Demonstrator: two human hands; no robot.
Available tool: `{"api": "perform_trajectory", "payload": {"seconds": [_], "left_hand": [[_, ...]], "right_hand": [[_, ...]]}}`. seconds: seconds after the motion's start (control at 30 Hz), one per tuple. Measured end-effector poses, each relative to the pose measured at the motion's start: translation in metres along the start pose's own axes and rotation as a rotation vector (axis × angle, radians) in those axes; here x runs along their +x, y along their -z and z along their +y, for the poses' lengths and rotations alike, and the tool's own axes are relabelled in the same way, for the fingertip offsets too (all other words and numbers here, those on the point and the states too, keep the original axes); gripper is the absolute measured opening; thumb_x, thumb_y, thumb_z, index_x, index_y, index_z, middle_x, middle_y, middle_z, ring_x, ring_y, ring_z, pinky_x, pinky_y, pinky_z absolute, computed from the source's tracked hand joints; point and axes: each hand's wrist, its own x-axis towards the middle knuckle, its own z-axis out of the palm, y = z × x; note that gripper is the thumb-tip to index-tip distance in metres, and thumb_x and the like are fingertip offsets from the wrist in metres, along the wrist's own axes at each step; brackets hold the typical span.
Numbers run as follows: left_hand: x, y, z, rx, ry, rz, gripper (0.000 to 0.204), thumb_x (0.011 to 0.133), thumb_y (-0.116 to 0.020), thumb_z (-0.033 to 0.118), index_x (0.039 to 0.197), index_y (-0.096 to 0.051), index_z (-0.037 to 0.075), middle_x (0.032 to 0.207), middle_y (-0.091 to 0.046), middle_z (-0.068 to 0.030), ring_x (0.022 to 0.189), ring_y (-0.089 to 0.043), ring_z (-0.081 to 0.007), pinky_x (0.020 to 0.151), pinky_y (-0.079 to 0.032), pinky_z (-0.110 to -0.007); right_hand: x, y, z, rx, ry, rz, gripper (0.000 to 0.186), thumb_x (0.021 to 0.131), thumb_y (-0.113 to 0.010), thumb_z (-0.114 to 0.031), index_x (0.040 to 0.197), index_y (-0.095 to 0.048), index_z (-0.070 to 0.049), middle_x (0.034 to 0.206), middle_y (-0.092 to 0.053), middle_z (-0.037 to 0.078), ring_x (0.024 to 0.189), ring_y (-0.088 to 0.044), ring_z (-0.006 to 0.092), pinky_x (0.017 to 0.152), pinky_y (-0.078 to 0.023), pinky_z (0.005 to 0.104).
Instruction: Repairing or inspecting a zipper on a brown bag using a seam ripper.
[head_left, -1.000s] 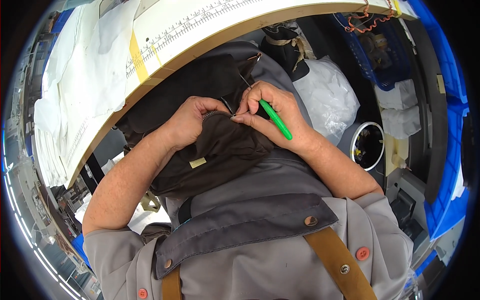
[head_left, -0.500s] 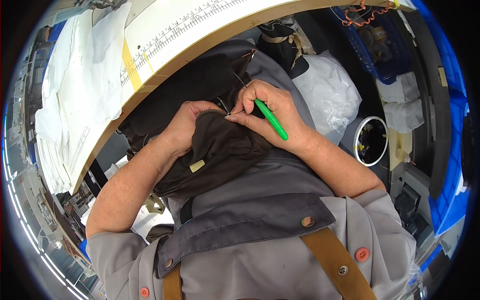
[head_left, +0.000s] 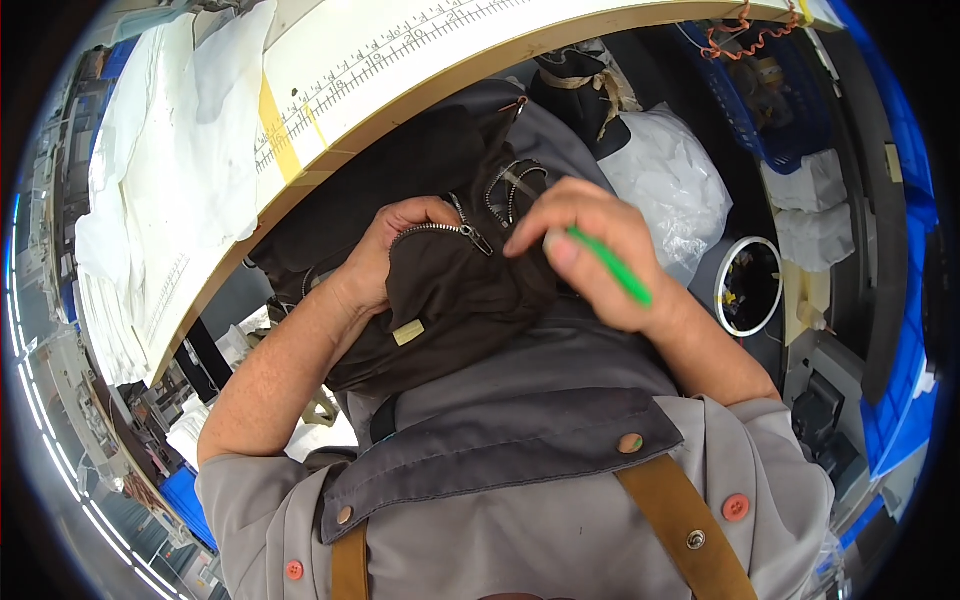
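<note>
Across my lap lies a dark brown fabric piece [head_left: 470, 290] with metal-toothed zippers and a small pale label [head_left: 408, 333]. My left hand [head_left: 378, 262] grips its edge beside a curved zipper [head_left: 425, 230], fingers partly hidden under the cloth. The zipper's metal slider and pull tab [head_left: 478, 240] lie on the fabric, between my hands. To the right, my right hand [head_left: 610, 240], blurred, is closed on a green-handled tool [head_left: 615, 268]; its working end is hidden. That hand is just off the slider. Another zipper loop [head_left: 510, 190] shows beyond it.
A white table [head_left: 330, 60] with a printed ruler scale curves along the far side, with white sheets [head_left: 170, 150] at its left. On the right are a clear plastic bag [head_left: 670, 190], a round white-rimmed bin [head_left: 748, 285] and a blue basket [head_left: 770, 120].
My right hand has let go of the zipper area and moved right, still carrying the green-handled tool. The slider now shows uncovered. My left hand keeps its hold on the fabric.
</note>
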Motion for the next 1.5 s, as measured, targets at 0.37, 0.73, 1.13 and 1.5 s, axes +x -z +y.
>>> {"api": "perform_trajectory", "payload": {"seconds": [0.37, 0.73, 1.13, 1.5], "left_hand": [[-0.004, -0.003, 0.006, 0.147, -0.009, 0.1, 0.017, 0.076, -0.068, 0.004, 0.091, -0.063, 0.001, 0.09, -0.063, -0.004, 0.081, -0.058, -0.0089, 0.072, -0.049, -0.023], [-0.002, 0.005, 0.005, 0.118, -0.154, -0.038, 0.013, 0.075, -0.068, 0.004, 0.085, -0.06, 0.003, 0.088, -0.058, -0.0034, 0.081, -0.054, -0.0093, 0.072, -0.045, -0.024], [0.002, 0.009, 0.008, 0.165, -0.228, -0.132, 0.012, 0.077, -0.066, 0.007, 0.086, -0.059, 0.003, 0.085, -0.057, -0.0045, 0.079, -0.053, -0.0111, 0.072, -0.043, -0.024], [-0.001, 0.007, 0.007, 0.074, -0.146, -0.115, 0.008, 0.079, -0.064, 0.005, 0.085, -0.059, 0.003, 0.086, -0.057, -0.0042, 0.079, -0.052, -0.0096, 0.071, -0.043, -0.023]], "right_hand": [[-0.008, -0.031, -0.029, -0.532, 0.215, -0.076, 0.021, 0.066, -0.072, -0.022, 0.08, -0.059, -0.011, 0.104, -0.064, -0.001, 0.078, -0.054, 0.0128, 0.064, -0.037, 0.0276], [0.0, -0.011, -0.029, -0.198, -0.005, -0.174, 0.023, 0.078, -0.063, -0.019, 0.098, -0.059, -0.008, 0.09, -0.064, 0.001, 0.084, -0.056, 0.0179, 0.077, -0.037, 0.0312], [0.026, -0.015, -0.016, -0.397, 0.064, 0.003, 0.034, 0.063, -0.076, -0.015, 0.09, -0.058, -0.004, 0.084, -0.059, 0.009, 0.074, -0.057, 0.028, 0.068, -0.044, 0.034], [0.035, -0.006, -0.012, -0.34, 0.195, -0.079, 0.024, 0.064, -0.072, -0.008, 0.083, -0.059, -0.002, 0.073, -0.058, 0.009, 0.067, -0.059, 0.0264, 0.06, -0.048, 0.0352]]}}
